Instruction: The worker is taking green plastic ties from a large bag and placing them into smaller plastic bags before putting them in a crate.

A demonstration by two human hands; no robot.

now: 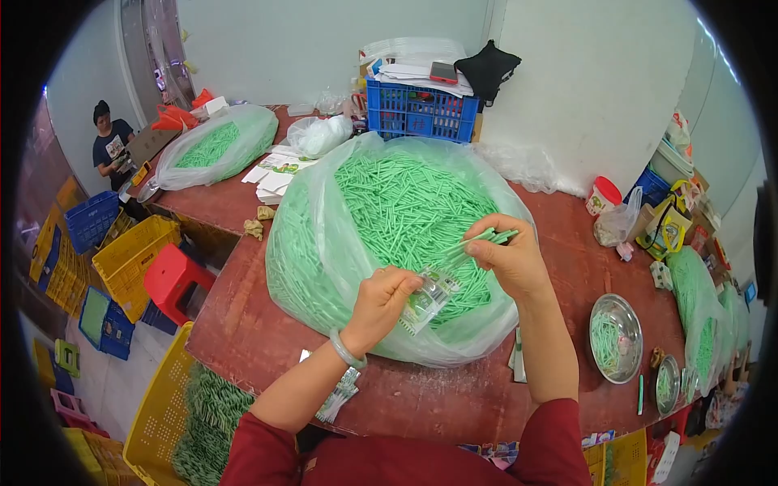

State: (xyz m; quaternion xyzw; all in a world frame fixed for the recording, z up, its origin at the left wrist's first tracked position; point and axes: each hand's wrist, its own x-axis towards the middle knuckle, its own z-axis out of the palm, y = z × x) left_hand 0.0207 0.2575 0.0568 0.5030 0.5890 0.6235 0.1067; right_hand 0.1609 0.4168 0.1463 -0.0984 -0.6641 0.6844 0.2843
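My left hand (384, 304) pinches a small printed clear plastic packet (426, 300) by its upper edge. In my right hand (510, 255) is a bundle of thin green sticks (480, 243), its lower ends at the packet's mouth; whether they are inside it is hard to tell. Both hands are over a large translucent plastic bag (328, 243), which lies wide open and full of loose green sticks (401, 206). Several flat printed packets (338, 395) lie on the table beneath my left forearm, and more (518, 358) lie beside my right forearm.
The red table (437, 401) also bears a second bag of sticks (261, 130), a blue crate (419, 112) and metal bowls (635, 340) (667, 398). A yellow crate (149, 401) of filled packets stands at the lower left, with a red stool (176, 276) beyond. Another person (112, 146) stands far left.
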